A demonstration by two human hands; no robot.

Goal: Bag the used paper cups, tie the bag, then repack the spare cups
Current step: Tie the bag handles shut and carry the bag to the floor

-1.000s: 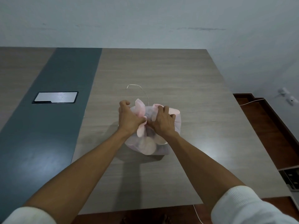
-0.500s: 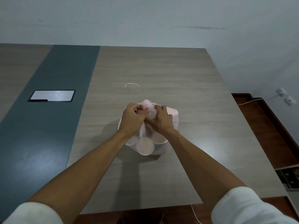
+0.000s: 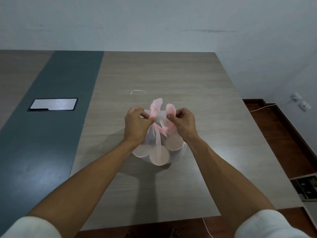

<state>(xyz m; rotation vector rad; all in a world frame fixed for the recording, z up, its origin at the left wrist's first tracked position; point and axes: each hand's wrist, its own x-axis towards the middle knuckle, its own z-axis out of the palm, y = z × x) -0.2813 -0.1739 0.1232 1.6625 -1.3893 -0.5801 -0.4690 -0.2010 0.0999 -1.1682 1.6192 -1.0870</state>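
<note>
**Both hands pinch the handles of the cup-filled bag at mid-frame**

Two white sleeves [image 3: 30,227] fill the lower corners of the frame, pushed up so that the bare forearms run from them toward the centre. There, on the wood-grain table [image 3: 171,78], sits a thin pink plastic bag [image 3: 158,146]. Round paper cups [image 3: 159,156] press against its film, their circular ends showing through on the near side.

The left hand [image 3: 135,124] pinches the left handle of the bag between curled fingers and thumb; the right hand [image 3: 184,120] pinches the right handle the same way. The hands stand a little apart, with the twisted pink plastic stretched between them and two loose handle ends poking up just beyond the knuckles. The hands hide the upper sides of the bag.

Just behind the bag a thin wire [image 3: 139,93] curves over the tabletop. A dark grey strip [image 3: 51,134] runs along the left of the table, with a silver cover plate [image 3: 53,104] set into it at the left of the frame. At the right edge, wall sockets [image 3: 300,101] and a white cable [image 3: 262,108] show above a brown floor [image 3: 277,140].
</note>
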